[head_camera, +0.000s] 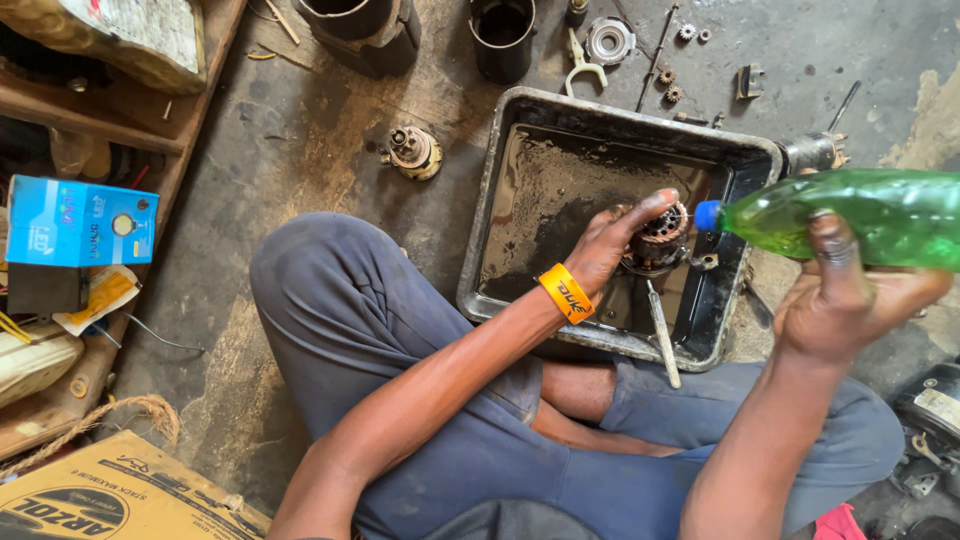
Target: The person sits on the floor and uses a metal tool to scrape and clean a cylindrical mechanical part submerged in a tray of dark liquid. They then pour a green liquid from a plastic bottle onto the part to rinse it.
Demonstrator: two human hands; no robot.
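At lower centre, blue-trousered knees are folded below a black tray (520, 130), over which a greasy gear part (660, 235) is pinched by the left hand (612, 245) and best turned slowly while a green bottle (850, 215), gripped by the right hand (850, 300) at right, is squeezed gently.

A stained, cracked grey concrete floor (300, 130) is filling the scene under bright daylight, with small metal gears (668, 84) and a round silver bearing plate (609, 40) lying scattered along its top edge. A worn brown wooden shelf (130, 130) is running down the left side, carrying a bright blue cardboard box (80, 221). A yellow cardboard carton (120, 495) is sitting at the lower left beside a frayed tan rope (120, 415), while two dark cylindrical metal housings (503, 35) are standing at the top.
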